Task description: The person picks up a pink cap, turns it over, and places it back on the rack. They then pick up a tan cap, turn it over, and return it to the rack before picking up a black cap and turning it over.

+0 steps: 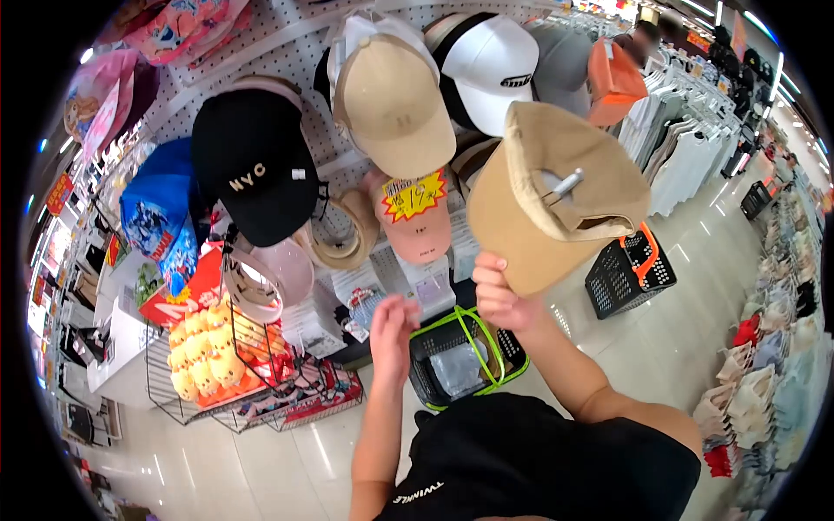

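Observation:
My right hand [504, 295] grips the brim of a tan cap [530, 234], which is tilted so that its inside and back opening show. A small white tag or clip lies inside the cap. My left hand [394, 330] is raised in front of the rack, its fingers curled and slightly blurred; whether it holds anything is unclear. Ahead hang a beige cap [391, 100], a white cap [491, 74], a black NYC cap [252, 165] and a pink cap [413, 221] behind a yellow and red price sign [414, 196].
Below my hands sits a black basket with green handles [424, 373], with a packet inside. A black basket with an orange handle [618, 286] stands on the floor at right. Yellow plush toys [208, 356] fill a wire rack at left. Clothes racks [686, 165] line the right side.

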